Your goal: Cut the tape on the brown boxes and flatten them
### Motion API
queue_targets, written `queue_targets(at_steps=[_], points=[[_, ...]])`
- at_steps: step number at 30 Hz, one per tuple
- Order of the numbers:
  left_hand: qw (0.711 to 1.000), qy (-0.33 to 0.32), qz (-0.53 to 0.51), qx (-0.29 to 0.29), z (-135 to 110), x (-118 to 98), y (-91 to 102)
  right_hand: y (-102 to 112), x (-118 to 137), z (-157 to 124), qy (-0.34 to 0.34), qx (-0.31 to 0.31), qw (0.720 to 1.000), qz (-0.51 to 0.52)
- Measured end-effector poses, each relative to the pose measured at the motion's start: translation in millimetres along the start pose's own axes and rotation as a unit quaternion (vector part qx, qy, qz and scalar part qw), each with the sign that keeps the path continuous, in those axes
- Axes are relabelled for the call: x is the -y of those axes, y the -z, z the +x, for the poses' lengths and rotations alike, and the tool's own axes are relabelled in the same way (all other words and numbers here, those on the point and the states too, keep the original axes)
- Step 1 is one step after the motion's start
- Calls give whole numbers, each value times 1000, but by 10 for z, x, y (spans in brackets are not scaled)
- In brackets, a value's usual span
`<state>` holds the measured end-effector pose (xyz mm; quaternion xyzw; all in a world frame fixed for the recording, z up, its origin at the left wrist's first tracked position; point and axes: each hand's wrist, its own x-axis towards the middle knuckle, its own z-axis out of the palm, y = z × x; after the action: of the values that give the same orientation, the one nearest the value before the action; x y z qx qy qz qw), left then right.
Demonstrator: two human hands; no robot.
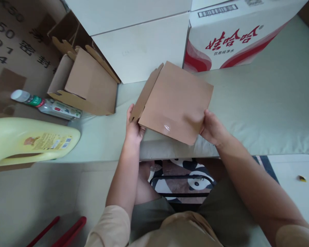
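Holding a brown box [176, 103] tilted over the pale green cover [267, 113], the person's left hand [134, 128] had its fingers wrapped around the near left corner, while the right hand [213, 128] grasped the right edge between thumb and fingers. I saw white cartons [144, 48] behind it, one with red lettering [231, 39]. Leftward came a second box [92, 80], a capped bottle [58, 108] beside that, then a yellow jug [18, 139].
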<state>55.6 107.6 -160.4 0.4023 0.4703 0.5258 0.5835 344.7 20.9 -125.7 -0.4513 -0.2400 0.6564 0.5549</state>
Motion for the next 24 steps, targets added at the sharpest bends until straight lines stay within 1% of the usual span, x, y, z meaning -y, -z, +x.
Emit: queue_targets(at_steps=[2,3,5,9,11,13,16,17,18,19,21,22,23,24], points=[[999,-1,-24,-44,-56,-4,-24,-16,-21,11,9,-22,1000,5],[998,-3,-31,-50,-83,-14,-37,-10,-30,22,14,-36,999,4],[999,-12,-28,-34,-121,-41,-54,16,-41,43,18,-59,998,-3],[996,-23,-81,-18,-155,-96,-30,75,-22,51,-25,-93,995,1],[993,-16,-118,1,-183,-147,6,107,-1,48,-37,-114,993,9],[989,-1,-144,37,-234,-228,44,140,17,53,-32,-127,991,8],[980,25,-168,105,-319,-359,81,177,27,71,-22,-122,992,-1],[977,30,-177,116,-332,-383,85,180,28,76,-18,-117,993,-3],[976,35,-185,111,-330,-391,86,177,29,76,-12,-111,994,-4],[977,41,-190,86,-311,-380,84,168,29,71,-5,-106,994,-6],[981,49,-188,-7,-229,-313,81,134,27,37,5,-87,996,-19],[980,50,-183,-63,-174,-266,83,109,23,6,2,-68,997,-37],[977,43,-182,-106,-119,-219,91,80,13,-32,-3,-44,997,-64],[972,38,-187,-135,-69,-178,104,46,-3,-77,-10,-16,995,-98]])
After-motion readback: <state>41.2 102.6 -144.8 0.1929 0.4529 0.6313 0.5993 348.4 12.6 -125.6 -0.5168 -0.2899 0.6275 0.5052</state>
